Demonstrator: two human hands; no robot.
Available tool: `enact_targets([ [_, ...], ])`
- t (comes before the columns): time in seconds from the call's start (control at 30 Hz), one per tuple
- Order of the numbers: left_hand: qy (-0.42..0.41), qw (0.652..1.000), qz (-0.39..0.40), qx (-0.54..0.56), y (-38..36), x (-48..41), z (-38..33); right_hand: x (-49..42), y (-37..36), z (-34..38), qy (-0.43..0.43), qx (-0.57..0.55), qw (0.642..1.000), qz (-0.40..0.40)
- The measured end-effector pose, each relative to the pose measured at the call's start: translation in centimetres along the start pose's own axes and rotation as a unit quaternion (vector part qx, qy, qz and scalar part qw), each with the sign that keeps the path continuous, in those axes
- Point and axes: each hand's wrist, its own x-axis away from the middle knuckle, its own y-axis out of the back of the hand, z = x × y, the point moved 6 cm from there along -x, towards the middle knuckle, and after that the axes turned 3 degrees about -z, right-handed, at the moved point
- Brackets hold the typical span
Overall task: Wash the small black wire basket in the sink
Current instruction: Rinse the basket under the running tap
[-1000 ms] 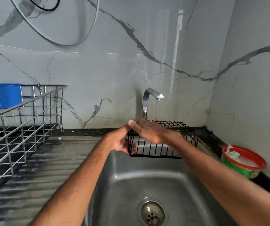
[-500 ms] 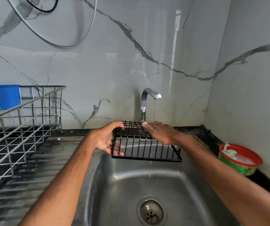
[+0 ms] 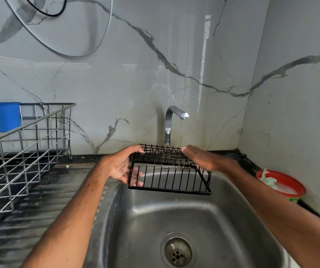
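The small black wire basket [image 3: 171, 178] hangs above the back of the steel sink [image 3: 232, 219], tilted with its barred side facing me. My left hand [image 3: 121, 166] grips its left end, thumb on top and fingers underneath. Flat and with fingers together, my right hand [image 3: 201, 157] rests on the basket's top right edge. A thin stream of water falls from the chrome tap [image 3: 171, 122] onto the basket near my right fingertips.
A steel wire dish rack [image 3: 20, 151] with a blue plastic container [image 3: 0, 116] stands on the ribbed drainboard [image 3: 45, 206] at the left. A red-rimmed bowl [image 3: 282, 185] with soapy content sits on the right counter. The drain [image 3: 177, 251] lies near the front.
The basket has shifted left and tilted its barred side toward me. My right hand slid from the basket's left end to its right top edge.
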Motion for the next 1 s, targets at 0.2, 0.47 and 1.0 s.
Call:
enact_targets([
  [0.2,-0.010,1.000,0.003,0.001,0.3,-0.7,-0.1,4.3,-1.8,6.3,0.095,0.101,0.989,-0.047],
  [0.47,0.000,1.000,-0.004,-0.002,0.0,-0.4,0.1,2.6,-0.4,7.2,0.108,0.030,0.992,-0.053],
  [1.0,-0.021,0.994,-0.033,-0.106,-0.8,1.3,-1.9,7.2,-1.4,-2.1,-0.156,-0.263,0.947,-0.096],
])
